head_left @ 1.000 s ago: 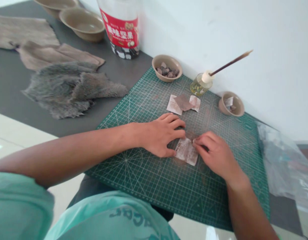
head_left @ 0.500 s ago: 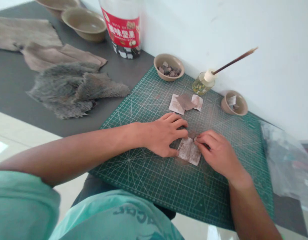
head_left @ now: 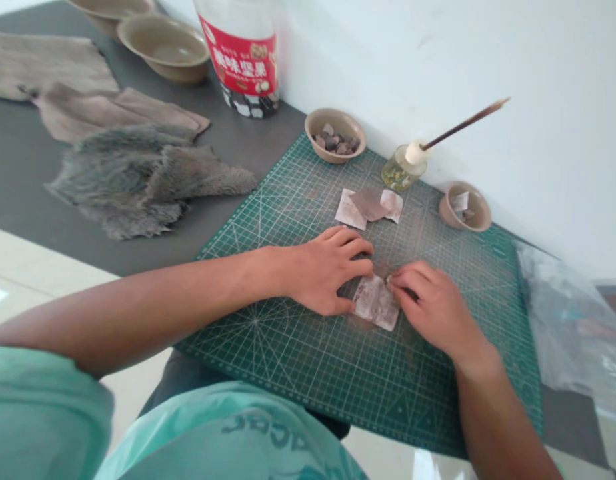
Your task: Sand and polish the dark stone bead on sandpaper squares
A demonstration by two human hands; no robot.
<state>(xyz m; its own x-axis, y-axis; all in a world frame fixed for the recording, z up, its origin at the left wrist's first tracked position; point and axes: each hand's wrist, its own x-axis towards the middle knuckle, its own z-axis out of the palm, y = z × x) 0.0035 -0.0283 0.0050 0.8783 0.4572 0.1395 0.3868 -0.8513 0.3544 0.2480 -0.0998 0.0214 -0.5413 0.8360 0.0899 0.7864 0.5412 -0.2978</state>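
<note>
A creased, brown-stained white square of what looks like sandpaper (head_left: 376, 304) lies on the green cutting mat (head_left: 308, 360). My left hand (head_left: 325, 270) rests at its left side with fingers apart, the thumb on the left edge and the index fingertip near the top corner. Above the square's upper right edge, my right hand (head_left: 431, 303) pinches a small pale piece (head_left: 389, 280) between thumb and fingertips. Most of that piece is covered by the fingers, so its kind is unclear.
Farther back lie more paper pieces (head_left: 369, 203). Beyond them stand a bowl of stone chips (head_left: 337, 141), a glass jar with a brush (head_left: 404, 167) and a small bowl (head_left: 465, 207). Grey furry cloth (head_left: 148, 180) and a red-labelled tub (head_left: 243, 63) are left; a plastic bag (head_left: 563, 320) is right.
The whole view has shifted slightly, with things appearing a little farther left. Both hands keep nearly the same pose at the paper square, and the right pinch stays closed.
</note>
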